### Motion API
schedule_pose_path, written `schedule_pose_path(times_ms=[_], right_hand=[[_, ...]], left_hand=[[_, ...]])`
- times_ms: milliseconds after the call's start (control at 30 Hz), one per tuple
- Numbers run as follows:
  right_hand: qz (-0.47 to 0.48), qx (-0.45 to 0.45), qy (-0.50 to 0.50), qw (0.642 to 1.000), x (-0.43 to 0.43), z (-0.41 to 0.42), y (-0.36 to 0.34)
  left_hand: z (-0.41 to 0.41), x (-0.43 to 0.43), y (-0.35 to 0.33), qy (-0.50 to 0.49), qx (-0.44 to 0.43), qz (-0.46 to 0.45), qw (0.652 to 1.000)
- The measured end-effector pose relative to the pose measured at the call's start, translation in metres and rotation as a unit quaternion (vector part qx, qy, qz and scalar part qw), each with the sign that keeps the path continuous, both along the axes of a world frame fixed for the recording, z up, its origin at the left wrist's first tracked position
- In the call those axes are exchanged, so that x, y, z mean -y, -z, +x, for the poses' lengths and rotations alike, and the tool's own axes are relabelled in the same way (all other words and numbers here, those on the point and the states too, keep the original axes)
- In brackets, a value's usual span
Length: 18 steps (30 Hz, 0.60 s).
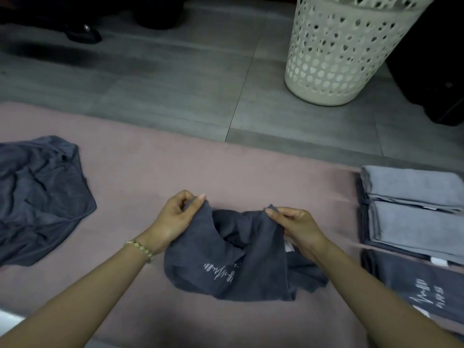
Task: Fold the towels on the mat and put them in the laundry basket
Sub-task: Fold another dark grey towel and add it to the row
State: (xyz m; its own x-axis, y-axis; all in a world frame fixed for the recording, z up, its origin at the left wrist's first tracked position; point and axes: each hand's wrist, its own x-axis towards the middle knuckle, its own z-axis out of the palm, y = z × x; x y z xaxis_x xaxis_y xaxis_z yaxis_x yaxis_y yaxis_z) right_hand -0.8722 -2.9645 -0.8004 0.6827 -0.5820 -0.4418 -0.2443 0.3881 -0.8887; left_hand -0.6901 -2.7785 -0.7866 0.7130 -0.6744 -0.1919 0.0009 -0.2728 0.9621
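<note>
on the pink mat (pixel 150 172), centre front: dark grey towel (pixel 251 247) lies bunched, white waveform print (pixel 218 271) facing up near its lower middle. left hand (pixel 175 217) pinches one upper corner between thumb and fingers, with the corner lifted a bit off the mat. right hand (pixel 296 227) pinches the other upper corner the same way. both grips are closed on cloth. the stretch between the hands sags in loose folds. small white label (pixel 289 247) shows by the right wrist. rest of the towel sits on the mat between the forearms.

left side of mat: second dark towel (pixel 40 197), unfolded, a crumpled heap, well apart from the held one and running off the frame edge.

right side of mat: folded stack. two light grey folded towels (pixel 414 212) on top, side by side, darker folded cloth under them. nearer the camera, a folded dark towel (pixel 401 277) with white print, cut by the frame edge; can't tell how many layers.

laundry basket (pixel 346 54): cream plastic, heart-shaped holes, upright on the grey tiled floor (pixel 175 96) beyond the mat, far right. rim cut by the frame, inside not visible. well apart from both hands.

beaded bracelet (pixel 141 248) on the left wrist. dark shoe (pixel 82 33) on the floor top left. dark bulky object (pixel 431 71) just right of the basket; can't tell what it is.
</note>
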Motion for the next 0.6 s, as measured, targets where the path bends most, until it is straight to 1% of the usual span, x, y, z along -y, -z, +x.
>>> schedule_pose_path(times_ms=[33, 100, 200, 300, 400, 467, 600], right_hand=[[-0.002, 0.011, 0.027, 1.0, 0.005, -0.006, -0.016], [-0.019, 0.035, 0.051, 0.998, 0.015, -0.02, -0.049], [-0.056, 0.063, 0.087, 0.993, 0.029, -0.043, -0.102], [-0.096, 0.088, 0.14, 0.982, 0.038, -0.074, -0.161], [-0.109, 0.117, 0.185, 0.97, 0.045, -0.113, -0.217], [-0.119, 0.124, 0.21, 0.962, 0.048, -0.137, -0.246], [-0.165, 0.142, 0.205, 0.954, 0.036, -0.163, -0.293]], left_hand=[[0.002, 0.001, -0.016, -0.012, 0.011, -0.006, 1.0], [0.003, 0.004, -0.052, -0.036, 0.029, -0.031, 0.998], [0.001, 0.005, -0.107, -0.081, 0.025, -0.088, 0.993], [0.0, 0.002, -0.161, -0.131, 0.03, -0.14, 0.981], [0.005, -0.011, -0.205, -0.19, 0.023, -0.184, 0.964], [0.004, -0.02, -0.228, -0.221, 0.052, -0.187, 0.956], [-0.01, -0.031, -0.268, -0.238, 0.143, -0.189, 0.942]])
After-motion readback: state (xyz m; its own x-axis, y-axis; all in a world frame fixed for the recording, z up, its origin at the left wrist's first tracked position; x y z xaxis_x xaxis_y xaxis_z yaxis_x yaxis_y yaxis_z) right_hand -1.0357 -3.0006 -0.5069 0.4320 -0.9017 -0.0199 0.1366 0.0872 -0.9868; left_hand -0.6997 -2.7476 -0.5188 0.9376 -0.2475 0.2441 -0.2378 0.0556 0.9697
